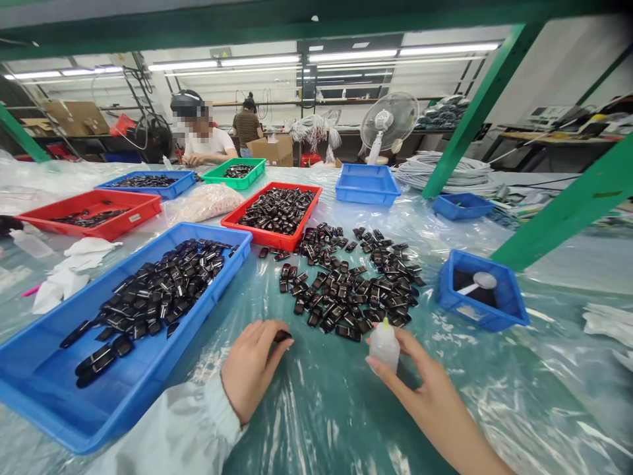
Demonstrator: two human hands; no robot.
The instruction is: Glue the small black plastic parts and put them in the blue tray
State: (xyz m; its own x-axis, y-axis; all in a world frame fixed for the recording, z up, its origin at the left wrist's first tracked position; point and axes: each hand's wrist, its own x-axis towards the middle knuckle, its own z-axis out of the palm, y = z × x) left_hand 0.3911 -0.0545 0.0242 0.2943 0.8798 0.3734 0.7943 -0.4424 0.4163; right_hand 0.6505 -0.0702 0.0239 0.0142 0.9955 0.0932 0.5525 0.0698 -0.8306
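Left hand pinching a little black piece, right hand gripping a cloudy-white plastic bottle, messy pile of shiny black parts just past both.

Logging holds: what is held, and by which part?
Right hand holds a white bottle by its body; left hand pinches a black piece, exact part unclear.

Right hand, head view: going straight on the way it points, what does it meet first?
Likely the near edge of the loose pile of small glossy black pieces, with the translucent white plastic bottle held in the right hand leading. Height is unclear; it might pass above.
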